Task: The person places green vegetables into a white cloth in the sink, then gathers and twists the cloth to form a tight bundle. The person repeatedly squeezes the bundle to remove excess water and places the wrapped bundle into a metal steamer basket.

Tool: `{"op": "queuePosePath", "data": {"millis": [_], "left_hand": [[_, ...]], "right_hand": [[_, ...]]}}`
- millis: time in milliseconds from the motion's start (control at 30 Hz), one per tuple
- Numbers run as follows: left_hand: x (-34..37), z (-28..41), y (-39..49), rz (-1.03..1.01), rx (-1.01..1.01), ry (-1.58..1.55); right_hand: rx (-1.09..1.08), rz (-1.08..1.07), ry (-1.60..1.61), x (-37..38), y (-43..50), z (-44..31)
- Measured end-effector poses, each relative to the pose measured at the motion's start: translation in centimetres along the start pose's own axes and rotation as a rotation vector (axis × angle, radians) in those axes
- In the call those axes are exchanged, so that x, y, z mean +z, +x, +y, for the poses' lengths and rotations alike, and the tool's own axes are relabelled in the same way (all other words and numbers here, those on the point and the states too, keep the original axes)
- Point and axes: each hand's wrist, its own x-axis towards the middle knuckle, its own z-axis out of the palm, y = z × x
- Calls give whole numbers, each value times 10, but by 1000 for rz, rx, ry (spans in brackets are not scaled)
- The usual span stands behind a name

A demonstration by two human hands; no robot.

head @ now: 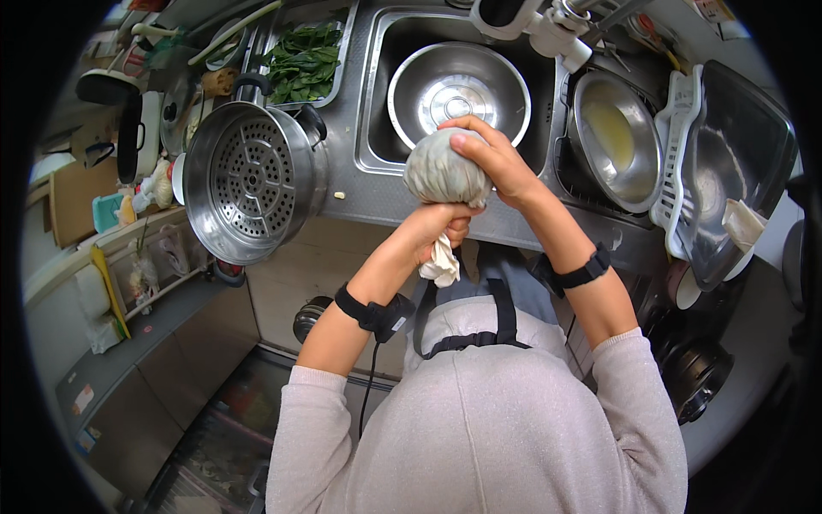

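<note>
A full, rounded cloth bundle (444, 168) is held up over the near edge of the sink. My left hand (443, 228) is closed around its gathered neck, and the loose cloth end (442, 263) hangs out below the fist. Against the bundle's upper right side rests my right hand (491, 157), with its thumb on top and its fingers curved over the far side. What fills the cloth is hidden. Beyond the bundle, a stainless steel bowl (411, 70) sits in the sink (376, 83).
To the left stands a steamer pot with a perforated base (253, 180), near a tray of green leaves (302, 61). A tilted metal bowl (613, 138) on the right holds yellowish liquid. A white plastic basket (674, 160) adjoins it. The faucet (552, 29) juts over the sink's back.
</note>
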Motion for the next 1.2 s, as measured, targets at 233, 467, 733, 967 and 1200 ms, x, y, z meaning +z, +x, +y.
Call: {"op": "queuePosePath", "data": {"millis": [233, 467, 733, 967, 1200], "left_hand": [[-30, -7, 30, 387, 75, 191], [-83, -66, 59, 535, 521, 675], [-128, -72, 50, 306, 337, 864], [-146, -68, 59, 390, 532, 1086], [-143, -58, 62, 490, 594, 877]], "right_hand": [[-36, 457, -74, 20, 23, 73], [33, 484, -361, 28, -16, 118], [-681, -224, -1156, 35, -7, 105], [-510, -73, -1274, 66, 22, 119], [-444, 65, -1186, 76, 49, 124]]}}
